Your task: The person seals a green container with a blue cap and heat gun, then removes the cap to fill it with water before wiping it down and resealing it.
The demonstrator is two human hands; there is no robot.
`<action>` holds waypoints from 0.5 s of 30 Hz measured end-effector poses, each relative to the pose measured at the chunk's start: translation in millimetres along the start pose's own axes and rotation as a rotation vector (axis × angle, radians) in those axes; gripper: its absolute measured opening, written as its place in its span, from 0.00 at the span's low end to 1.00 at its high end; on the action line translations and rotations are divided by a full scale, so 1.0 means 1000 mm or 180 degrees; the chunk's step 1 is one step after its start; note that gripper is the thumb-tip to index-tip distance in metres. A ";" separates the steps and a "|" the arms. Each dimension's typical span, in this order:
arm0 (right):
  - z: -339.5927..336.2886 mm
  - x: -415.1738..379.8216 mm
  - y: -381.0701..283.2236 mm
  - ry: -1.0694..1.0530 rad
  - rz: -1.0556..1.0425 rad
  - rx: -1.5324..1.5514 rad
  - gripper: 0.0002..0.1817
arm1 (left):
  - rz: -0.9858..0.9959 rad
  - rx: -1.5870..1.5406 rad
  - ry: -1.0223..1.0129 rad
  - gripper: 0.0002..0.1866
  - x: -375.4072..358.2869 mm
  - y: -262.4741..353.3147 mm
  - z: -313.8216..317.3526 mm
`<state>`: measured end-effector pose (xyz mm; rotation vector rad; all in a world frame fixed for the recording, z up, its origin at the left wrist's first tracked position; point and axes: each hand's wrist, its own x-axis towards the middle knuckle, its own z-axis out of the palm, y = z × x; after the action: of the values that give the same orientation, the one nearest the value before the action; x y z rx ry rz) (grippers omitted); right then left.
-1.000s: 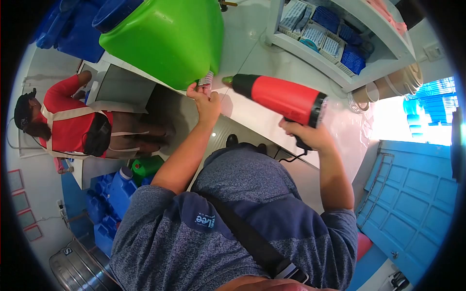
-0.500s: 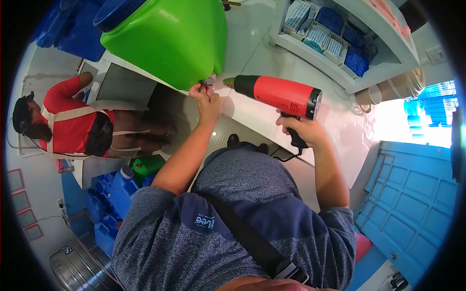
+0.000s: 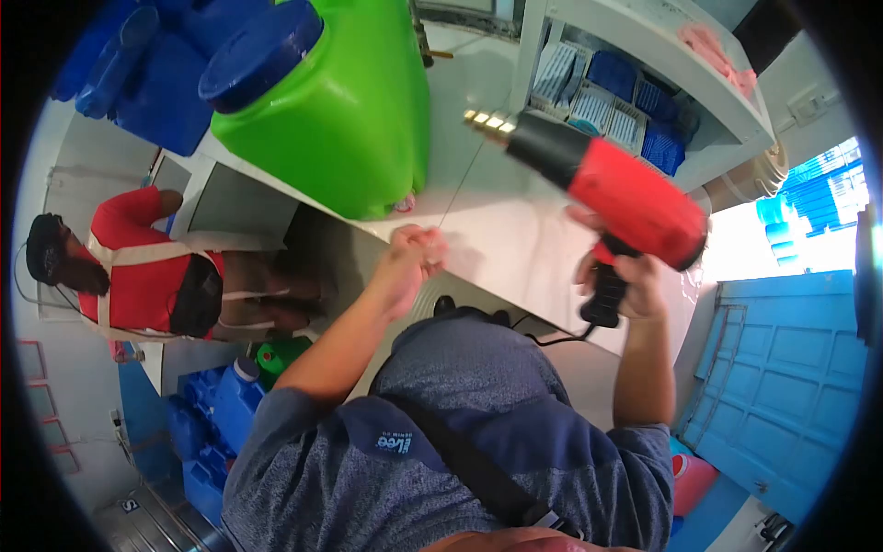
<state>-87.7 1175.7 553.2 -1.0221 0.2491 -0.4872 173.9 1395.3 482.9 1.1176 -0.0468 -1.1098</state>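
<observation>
My right hand (image 3: 639,283) is wrapped round the black handle of a red and black heat gun (image 3: 636,195). The gun's metal nozzle points up and left over the white counter, apart from the green jug. My left hand (image 3: 405,269) is held in front of the counter edge, its fingers curled together and somewhat blurred. Whatever may be between those fingertips is too small to make out. Just beyond it stands a large green water jug (image 3: 345,120) with a blue cap (image 3: 262,55). A small wrapped spout (image 3: 405,201) shows low on the jug's near side.
Blue jugs (image 3: 161,83) stand left of the green one. White shelving (image 3: 635,20) with baskets of blue and white items is at the back right. A co-worker in a red shirt (image 3: 138,267) is at the left. The gun's cord (image 3: 556,340) hangs by the counter edge.
My left hand has come away from the jug's spout, back toward me. The heat gun has swung right and its nozzle now tilts upward. The whole view has shifted slightly.
</observation>
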 end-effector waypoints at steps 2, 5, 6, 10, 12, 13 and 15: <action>0.002 0.000 -0.047 0.0076 -0.0527 -0.0505 0.39 | 0.0310 0.1154 -0.1623 0.17 -0.043 0.069 0.013; 0.042 0.025 -0.120 0.0436 -0.1490 -0.1435 0.35 | 0.2163 0.1897 -0.2609 0.17 -0.077 0.184 0.027; 0.046 0.034 -0.141 0.0608 -0.1499 -0.1874 0.32 | 0.3006 0.2018 -0.2405 0.14 -0.080 0.220 0.040; 0.054 0.087 -0.205 0.1580 -0.0907 -0.3314 0.17 | 0.3426 0.4248 0.0672 0.32 -0.026 0.371 0.076; 0.050 0.124 -0.229 0.1506 -0.0698 -0.4127 0.18 | 0.2174 0.4412 0.1134 0.38 0.024 0.409 0.082; 0.040 0.145 -0.240 0.1490 -0.0469 -0.4701 0.23 | 0.1468 0.4400 0.1185 0.41 0.041 0.415 0.087; 0.022 0.188 -0.246 0.1510 -0.0635 -0.5484 0.22 | 0.0857 0.3458 0.0314 0.39 0.081 0.412 0.083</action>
<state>17.5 993.1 781.5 -2.6114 1.1044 -0.6665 451.8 1277.9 786.8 2.0452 -0.7736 -0.7532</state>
